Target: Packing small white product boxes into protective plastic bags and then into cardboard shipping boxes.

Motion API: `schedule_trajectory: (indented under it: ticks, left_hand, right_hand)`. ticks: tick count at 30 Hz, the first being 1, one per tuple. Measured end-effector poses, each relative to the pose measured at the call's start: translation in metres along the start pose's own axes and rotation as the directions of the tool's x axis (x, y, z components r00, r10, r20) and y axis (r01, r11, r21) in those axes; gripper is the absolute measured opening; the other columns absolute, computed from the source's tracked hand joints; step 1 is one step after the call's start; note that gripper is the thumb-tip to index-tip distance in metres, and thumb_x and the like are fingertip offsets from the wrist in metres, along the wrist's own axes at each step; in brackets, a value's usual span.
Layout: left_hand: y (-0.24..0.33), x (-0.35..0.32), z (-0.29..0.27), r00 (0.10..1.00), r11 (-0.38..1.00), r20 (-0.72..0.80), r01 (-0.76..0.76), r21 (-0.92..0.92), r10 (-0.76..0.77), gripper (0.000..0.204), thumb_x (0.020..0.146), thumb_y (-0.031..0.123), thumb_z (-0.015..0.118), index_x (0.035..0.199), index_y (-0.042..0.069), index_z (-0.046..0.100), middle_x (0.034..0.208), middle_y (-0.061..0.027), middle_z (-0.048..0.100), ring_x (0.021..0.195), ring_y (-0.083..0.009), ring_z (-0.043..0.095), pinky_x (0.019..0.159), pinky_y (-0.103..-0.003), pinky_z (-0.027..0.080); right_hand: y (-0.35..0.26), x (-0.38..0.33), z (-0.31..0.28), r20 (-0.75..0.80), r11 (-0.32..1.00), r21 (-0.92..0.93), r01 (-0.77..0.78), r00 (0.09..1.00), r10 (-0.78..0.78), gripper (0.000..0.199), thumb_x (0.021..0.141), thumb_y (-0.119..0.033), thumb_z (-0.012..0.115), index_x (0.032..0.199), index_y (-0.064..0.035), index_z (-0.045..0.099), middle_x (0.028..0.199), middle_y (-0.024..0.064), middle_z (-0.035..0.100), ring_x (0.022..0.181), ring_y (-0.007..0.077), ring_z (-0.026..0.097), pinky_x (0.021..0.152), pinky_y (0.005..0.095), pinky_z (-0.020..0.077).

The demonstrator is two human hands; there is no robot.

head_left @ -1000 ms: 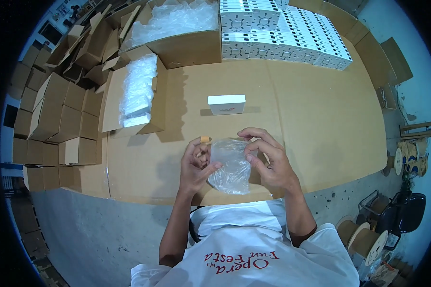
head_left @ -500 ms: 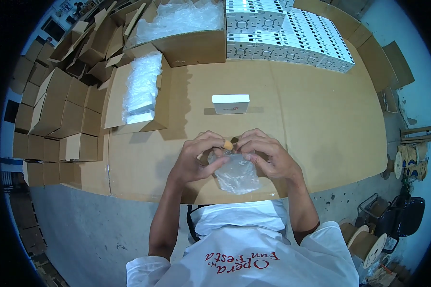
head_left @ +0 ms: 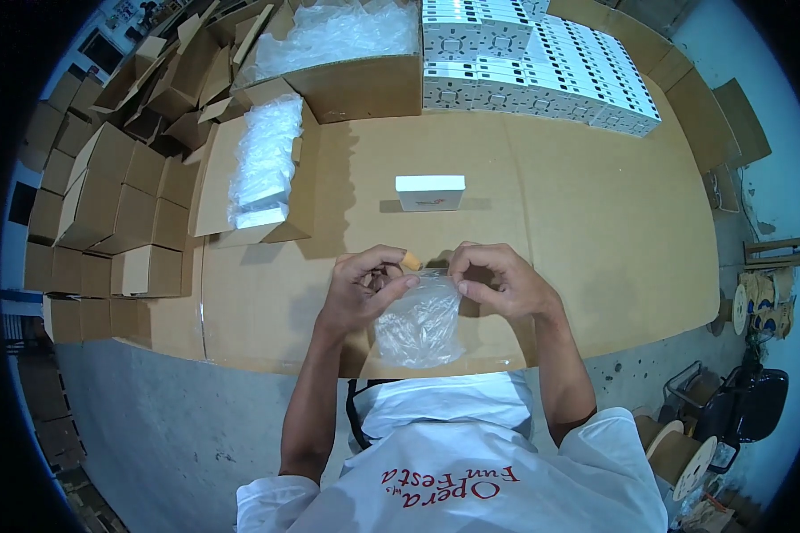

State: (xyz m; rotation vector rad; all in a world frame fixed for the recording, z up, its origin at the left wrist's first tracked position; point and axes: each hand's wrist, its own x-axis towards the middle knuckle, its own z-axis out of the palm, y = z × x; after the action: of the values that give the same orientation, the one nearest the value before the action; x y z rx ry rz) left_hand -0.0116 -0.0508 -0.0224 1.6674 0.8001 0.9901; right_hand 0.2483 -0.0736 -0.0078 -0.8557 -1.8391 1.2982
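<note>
A clear plastic bag point(head_left: 420, 327) hangs between my hands above the near edge of the cardboard-covered table. My left hand point(head_left: 363, 286) pinches its upper left corner between thumb and fingers; an orange finger cover sits on one fingertip. At the upper right corner, my right hand point(head_left: 503, 282) is closed on the bag with thumb and forefinger. The bag looks flat and crinkled, with nothing visible inside. Beyond my hands a small white box point(head_left: 430, 194) stands on the table, apart from both of them.
An open carton point(head_left: 300, 182) at left holds a row of plastic-wrapped white boxes. Behind it, a bigger carton point(head_left: 364, 89) is filled with clear bags. Stacked white boxes point(head_left: 542, 84) line the far right edge. Brown cartons point(head_left: 120, 209) pile up at far left.
My hands have moved apart, drawing the bag's top edge out between them. The bag has shifted slightly left and hangs flatter. The small white box stays in place.
</note>
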Motion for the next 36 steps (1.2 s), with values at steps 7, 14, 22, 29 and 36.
schedule_trajectory:
  ticks: [7,14,22,29,36]
  left_hand:
    - [0.002,-0.003,0.001,0.99,0.997,-0.127,-0.046,0.069,0.054,0.022,0.082,-0.003,0.078,0.101,-0.001,0.068,0.072,-0.0002,0.063,0.059,-0.002,0.051,0.053,-0.021,0.041]
    - [-0.001,-0.006,-0.01,0.98,0.986,-0.11,-0.165,-0.001,0.164,0.054,0.068,0.002,0.09,0.115,0.0,0.065,0.094,-0.006,0.067,0.076,-0.0102,0.061,0.073,-0.026,0.05]
    - [0.01,-0.027,0.002,0.984,0.987,-0.165,0.041,-0.154,-0.066,0.119,0.057,0.01,0.097,0.153,0.006,0.026,0.138,-0.0168,0.05,0.126,-0.0292,0.055,0.106,-0.038,0.046]
    - [-0.009,-0.038,0.007,0.959,0.927,0.023,0.279,-0.252,-0.282,0.089,0.072,0.006,0.09,0.143,-0.004,0.037,0.132,-0.015,0.055,0.122,-0.0215,0.056,0.104,-0.037,0.049]
    - [-0.015,-0.037,0.007,0.971,0.956,-0.019,0.229,-0.183,-0.237,0.074,0.077,0.002,0.085,0.138,-0.005,0.044,0.13,-0.0134,0.057,0.119,-0.0194,0.058,0.1,-0.035,0.05]
  right_hand:
    - [-0.002,0.009,0.004,-0.036,0.999,0.049,-0.007,0.999,0.009,0.012,0.084,-0.005,0.072,0.088,-0.0014,0.061,0.08,0.0046,0.063,0.076,0.0144,0.058,0.074,0.0304,0.0483]
    - [-0.012,0.015,0.007,-0.048,0.998,0.042,-0.041,0.998,0.043,0.012,0.082,-0.004,0.072,0.087,-0.0011,0.062,0.079,0.0055,0.063,0.073,0.015,0.058,0.071,0.0301,0.0484]
    - [-0.019,0.022,0.005,-0.132,0.985,-0.122,0.12,0.982,-0.136,0.011,0.075,0.002,0.068,0.083,-0.0004,0.062,0.082,0.0102,0.065,0.077,0.0217,0.064,0.073,0.0324,0.0509]
    - [-0.026,0.032,0.004,-0.139,0.955,-0.219,0.198,0.963,-0.231,0.013,0.071,0.004,0.067,0.081,0.0002,0.061,0.084,0.0105,0.065,0.082,0.0251,0.065,0.075,0.0339,0.0517]
    - [-0.027,0.035,0.002,-0.144,0.955,-0.217,0.204,0.961,-0.238,0.016,0.071,0.004,0.065,0.085,-0.0003,0.063,0.087,0.0106,0.066,0.087,0.0253,0.065,0.079,0.0342,0.0513]
